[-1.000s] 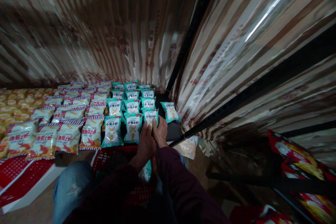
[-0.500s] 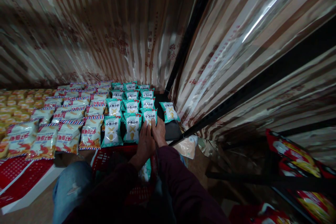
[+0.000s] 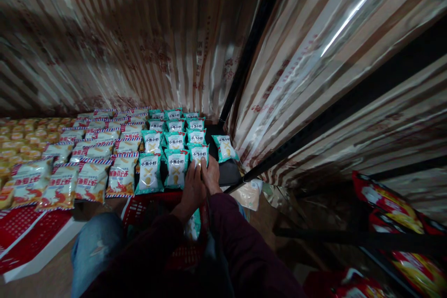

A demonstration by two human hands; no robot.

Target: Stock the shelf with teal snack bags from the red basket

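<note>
Both hands meet at the lower end of a teal-and-white snack bag (image 3: 199, 152), the front one in the rightmost row. My left hand (image 3: 193, 191) presses its fingers against the bag's lower left, and my right hand (image 3: 211, 177) grips its lower right, thumb on the front. The hands cover the bag's bottom part. Beside it on the left stands a matching snack bag (image 3: 176, 169), with several more in rows behind. A single teal bag (image 3: 225, 147) lies apart on the black shelf (image 3: 228, 172), to the right of my hands.
White-and-orange snack bags (image 3: 89, 180) and small yellow packs (image 3: 24, 142) fill the shelf's left. Below my arms, a red basket (image 3: 185, 256) holds another teal bag (image 3: 193, 226). A black shelf post (image 3: 240, 70) rises at the corner; red packages (image 3: 391, 205) sit at the right.
Very little differs: both hands stay on the same snack bag, and the view has shifted only slightly.
</note>
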